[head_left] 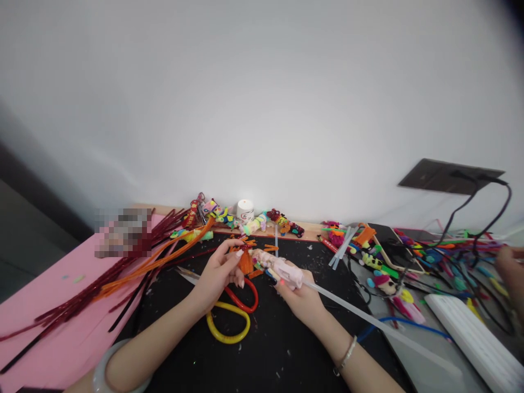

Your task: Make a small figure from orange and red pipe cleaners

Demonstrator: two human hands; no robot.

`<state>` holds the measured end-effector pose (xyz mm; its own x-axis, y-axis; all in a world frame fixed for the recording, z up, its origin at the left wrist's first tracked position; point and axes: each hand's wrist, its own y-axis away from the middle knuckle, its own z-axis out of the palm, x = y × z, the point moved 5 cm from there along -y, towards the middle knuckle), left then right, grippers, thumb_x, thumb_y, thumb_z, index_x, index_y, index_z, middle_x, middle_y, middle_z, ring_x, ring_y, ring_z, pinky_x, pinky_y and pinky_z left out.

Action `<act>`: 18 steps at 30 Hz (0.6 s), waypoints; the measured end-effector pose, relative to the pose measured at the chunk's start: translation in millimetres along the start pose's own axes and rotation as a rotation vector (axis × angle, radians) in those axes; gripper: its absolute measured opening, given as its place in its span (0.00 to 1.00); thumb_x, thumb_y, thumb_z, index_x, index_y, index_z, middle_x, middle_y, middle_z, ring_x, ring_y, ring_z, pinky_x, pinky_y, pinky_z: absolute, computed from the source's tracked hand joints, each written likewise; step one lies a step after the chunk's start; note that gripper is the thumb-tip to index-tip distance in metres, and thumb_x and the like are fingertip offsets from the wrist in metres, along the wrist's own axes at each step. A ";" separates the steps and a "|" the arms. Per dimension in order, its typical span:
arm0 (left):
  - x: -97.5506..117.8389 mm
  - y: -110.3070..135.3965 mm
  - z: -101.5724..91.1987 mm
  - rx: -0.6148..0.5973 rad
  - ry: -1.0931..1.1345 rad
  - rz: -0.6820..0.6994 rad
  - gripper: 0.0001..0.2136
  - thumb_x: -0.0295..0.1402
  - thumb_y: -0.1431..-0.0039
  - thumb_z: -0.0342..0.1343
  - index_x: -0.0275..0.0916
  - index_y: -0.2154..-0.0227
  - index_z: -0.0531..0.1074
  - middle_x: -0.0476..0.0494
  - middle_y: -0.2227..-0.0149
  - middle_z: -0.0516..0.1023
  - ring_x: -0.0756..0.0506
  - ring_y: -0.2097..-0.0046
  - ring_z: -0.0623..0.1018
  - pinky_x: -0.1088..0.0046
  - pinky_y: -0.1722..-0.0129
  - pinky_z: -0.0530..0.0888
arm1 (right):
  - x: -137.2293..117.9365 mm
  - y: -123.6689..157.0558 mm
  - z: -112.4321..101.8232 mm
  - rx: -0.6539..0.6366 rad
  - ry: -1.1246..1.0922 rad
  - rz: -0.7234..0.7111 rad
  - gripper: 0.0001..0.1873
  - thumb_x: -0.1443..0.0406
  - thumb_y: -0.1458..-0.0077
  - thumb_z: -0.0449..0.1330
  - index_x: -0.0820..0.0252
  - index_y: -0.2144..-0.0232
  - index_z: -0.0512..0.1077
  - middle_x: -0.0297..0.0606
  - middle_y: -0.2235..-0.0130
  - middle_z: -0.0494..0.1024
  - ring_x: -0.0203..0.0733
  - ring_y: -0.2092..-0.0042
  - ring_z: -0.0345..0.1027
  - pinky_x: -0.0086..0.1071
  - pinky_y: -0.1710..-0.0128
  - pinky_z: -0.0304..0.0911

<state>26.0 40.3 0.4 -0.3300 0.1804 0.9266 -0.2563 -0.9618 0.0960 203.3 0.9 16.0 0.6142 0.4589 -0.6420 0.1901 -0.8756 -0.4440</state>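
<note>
My left hand point(219, 275) pinches a small orange pipe-cleaner piece point(245, 261) over the black mat point(270, 349). A pale bangle sits on that wrist. My right hand point(301, 300) is closed around a pink glue gun point(282, 268), whose nozzle points left at the orange piece. A long clear glue stick point(368, 319) trails from the gun's back toward the lower right. Scissors with red and yellow handles point(233, 319) lie on the mat just below my left hand.
Red and orange pipe cleaners point(123, 273) fan over a pink sheet point(49, 322) at left. Small colourful craft figures point(254, 221) line the wall. At right are tangled bright pieces point(442, 256), a white keyboard point(475, 341), a black cable point(483, 210), and another person's hand point(510, 267).
</note>
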 end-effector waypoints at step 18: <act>-2.9 0.6 1.4 -0.054 0.013 -0.002 0.14 0.39 0.44 0.56 0.42 0.57 0.63 0.60 0.85 0.65 0.55 0.85 0.69 0.83 0.83 0.65 | -4.6 -2.5 1.5 -0.075 -0.037 0.111 0.06 0.67 0.47 0.53 0.59 0.70 0.71 0.35 0.71 0.75 0.37 0.72 0.67 0.28 0.70 0.63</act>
<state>28.1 38.8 -1.7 -0.3414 0.1857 0.9214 -0.3052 -0.9491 0.0782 198.9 1.2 19.1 0.6066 0.3623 -0.7076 0.1799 -0.9296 -0.3217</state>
